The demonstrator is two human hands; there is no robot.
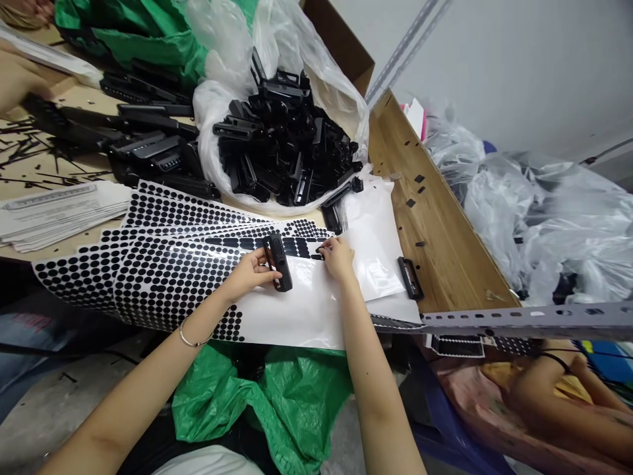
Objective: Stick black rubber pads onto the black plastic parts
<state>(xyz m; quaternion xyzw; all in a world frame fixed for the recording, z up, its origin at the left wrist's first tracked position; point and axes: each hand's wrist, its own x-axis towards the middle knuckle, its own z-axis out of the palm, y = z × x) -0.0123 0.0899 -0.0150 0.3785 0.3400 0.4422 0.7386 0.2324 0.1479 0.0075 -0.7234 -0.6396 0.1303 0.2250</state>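
In my left hand (250, 272) is a black plastic handle-like part (278, 262), gripped between thumb and fingers and tilted above the sheets. My right hand (339, 256) is closed in a pinch at the end of a row of black rectangular stickers (297, 247), with a small black sticker at the fingertips. Sheets of round black stickers (168, 277) lie fanned out under my left forearm. Between my hands stretches the bare white part of a sticker sheet (297, 310).
A clear plastic bag (210, 112) full of black parts (281, 138) stands behind the sheets. Papers (64, 211) lie at left. A wooden side board (430, 218) bounds the right, with one black part (410, 277) beside it. Another person's hand (20, 79) is at upper left.
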